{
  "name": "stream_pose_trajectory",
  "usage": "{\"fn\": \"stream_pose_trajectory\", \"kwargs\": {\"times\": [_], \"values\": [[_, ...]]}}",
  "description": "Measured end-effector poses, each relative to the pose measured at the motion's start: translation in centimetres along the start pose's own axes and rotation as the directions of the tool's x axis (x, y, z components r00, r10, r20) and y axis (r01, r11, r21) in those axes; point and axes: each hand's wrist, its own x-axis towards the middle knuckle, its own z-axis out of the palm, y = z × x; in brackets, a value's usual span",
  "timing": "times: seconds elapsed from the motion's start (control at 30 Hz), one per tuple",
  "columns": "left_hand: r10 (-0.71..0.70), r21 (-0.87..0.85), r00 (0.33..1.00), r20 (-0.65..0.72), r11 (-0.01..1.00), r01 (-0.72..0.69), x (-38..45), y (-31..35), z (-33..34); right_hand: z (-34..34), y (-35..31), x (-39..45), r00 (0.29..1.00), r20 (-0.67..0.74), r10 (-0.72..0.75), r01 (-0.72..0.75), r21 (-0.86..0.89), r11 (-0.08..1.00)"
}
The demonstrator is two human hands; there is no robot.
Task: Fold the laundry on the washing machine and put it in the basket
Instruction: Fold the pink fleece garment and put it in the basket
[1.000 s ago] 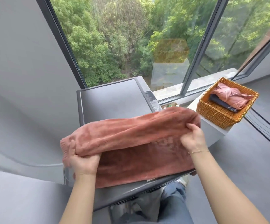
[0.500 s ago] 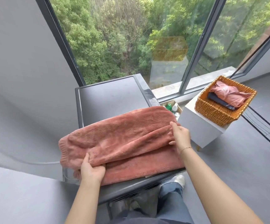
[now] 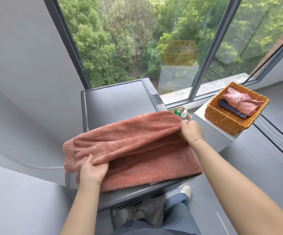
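Observation:
A salmon-pink towel (image 3: 128, 146) lies across the near part of the dark grey washing machine top (image 3: 117, 100). Its upper layer is lifted and folded over the lower layer. My left hand (image 3: 93, 170) pinches the upper layer's edge at the near left. My right hand (image 3: 191, 129) grips the same layer at the right end. The wicker basket (image 3: 222, 119) stands to the right on a white block and holds a pink garment (image 3: 240, 102) on a dark blue one (image 3: 230, 108).
A large window with dark frames rises behind the machine. Bottles in a small box (image 3: 182, 113) sit on the floor between machine and white block (image 3: 213, 134). A grey wall runs along the left. My legs and a shoe (image 3: 186, 192) are below the machine's front edge.
The towel's upper layer came down onto the machine and away from me, then lifted again at the front edge. My right hand moved left and farther back; my left hand stayed near the left corner.

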Motion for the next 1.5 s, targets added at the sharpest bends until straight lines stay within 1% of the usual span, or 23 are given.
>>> {"fn": "stream_pose_trajectory", "kwargs": {"times": [0.03,0.07,0.13,0.17,0.23,0.33,0.43,0.53,0.6,0.67,0.73,0.77,0.8,0.83,0.9,0.93,1.07,1.13,1.23,1.3,1.37,1.43,1.5], "values": [[0.026,-0.015,0.999,0.045,1.0,-0.026,0.0,0.2,0.5,-0.4,-0.3,-0.1,0.995,-0.097,-0.038,0.055,0.173,0.983],[0.064,-0.029,0.993,0.095,0.998,-0.061,-0.2,0.4,1.0,-0.8,-0.9,-0.8,0.983,-0.178,-0.035,0.107,0.414,0.904],[0.127,-0.037,0.969,0.211,0.992,-0.122,-1.2,0.4,1.8,-0.7,-1.1,-3.0,0.96,-0.243,0.139,0.108,0.78,0.617],[0.139,-0.025,0.955,0.263,0.99,-0.137,-1.7,0.4,2.1,0.0,-0.6,-3.9,0.935,-0.232,0.269,0.073,0.868,0.492],[0.122,0.01,0.956,0.268,0.992,-0.129,-1.8,0.5,1.4,1.9,1.5,-5.6,0.83,-0.129,0.543,-0.035,0.959,0.282],[0.057,0.116,0.996,0.063,0.991,-0.064,-1.4,0.2,-0.8,3.9,5.1,-7.0,0.659,0.114,0.744,-0.282,0.954,0.104],[0.076,0.135,0.997,-0.008,0.988,-0.075,-1.9,-0.1,-1.6,3.0,6.4,-5.7,0.725,0.276,0.631,-0.351,0.936,-0.007],[0.131,0.196,0.991,-0.008,0.972,-0.127,-3.1,0.0,-0.8,1.8,5.4,-3.8,0.795,0.432,0.426,-0.48,0.877,0.006],[0.156,0.207,0.987,-0.036,0.968,-0.145,-3.3,0.5,0.2,1.4,4.5,-2.7,0.836,0.423,0.349,-0.467,0.883,0.048],[0.183,0.207,0.982,-0.042,0.963,-0.17,-3.0,1.5,0.5,0.0,2.9,-2.4,0.902,0.261,0.345,-0.272,0.962,-0.016],[0.196,0.13,0.98,-0.021,0.973,-0.192,-2.6,2.2,0.0,-1.3,1.3,-3.2,0.92,0.005,0.392,-0.028,0.998,0.052],[0.215,0.104,0.976,-0.028,0.972,-0.211,-2.4,2.4,-0.4,-1.6,0.8,-3.7,0.896,-0.12,0.428,0.064,0.988,0.144],[0.238,0.109,0.969,-0.071,0.967,-0.23,-2.2,2.3,-0.7,-1.0,1.1,-4.1,0.858,-0.172,0.484,0.066,0.971,0.229],[0.235,0.126,0.963,-0.132,0.968,-0.219,-2.5,1.9,-1.2,0.4,2.0,-4.6,0.804,-0.145,0.577,-0.017,0.964,0.266],[0.208,0.177,0.939,-0.275,0.971,-0.163,-2.6,1.1,-2.0,3.0,3.4,-6.6,0.634,0.021,0.773,-0.285,0.936,0.208],[0.197,0.209,0.923,-0.331,0.969,-0.132,-2.7,0.9,-2.2,4.0,4.0,-7.9,0.587,0.089,0.804,-0.364,0.917,0.165],[0.222,0.215,0.881,-0.417,0.966,-0.142,-1.1,1.6,-3.1,4.6,4.7,-8.3,0.621,0.085,0.779,-0.375,0.905,0.201],[0.291,0.244,0.797,-0.529,0.952,-0.186,-1.0,1.6,-3.1,4.0,4.7,-7.4,0.67,0.089,0.737,-0.338,0.921,0.196],[0.438,0.399,0.667,-0.603,0.889,-0.222,-1.4,1.2,-2.7,3.1,4.3,-6.8,0.675,-0.062,0.735,-0.193,0.947,0.257],[0.503,0.483,0.629,-0.593,0.847,-0.221,-1.2,1.4,-3.1,3.4,4.5,-7.0,0.669,-0.087,0.738,-0.188,0.941,0.281],[0.516,0.543,0.667,-0.538,0.817,-0.194,-0.7,1.8,-3.5,4.1,5.2,-7.9,0.638,-0.013,0.77,-0.252,0.941,0.225],[0.545,0.606,0.689,-0.477,0.772,-0.191,-0.3,2.0,-4.0,4.7,5.8,-9.0,0.653,-0.01,0.757,-0.287,0.922,0.26],[0.739,0.749,0.544,-0.398,0.604,-0.271,-0.7,1.4,-3.9,5.0,6.2,-9.5,0.695,-0.053,0.717,-0.276,0.901,0.335]]}}
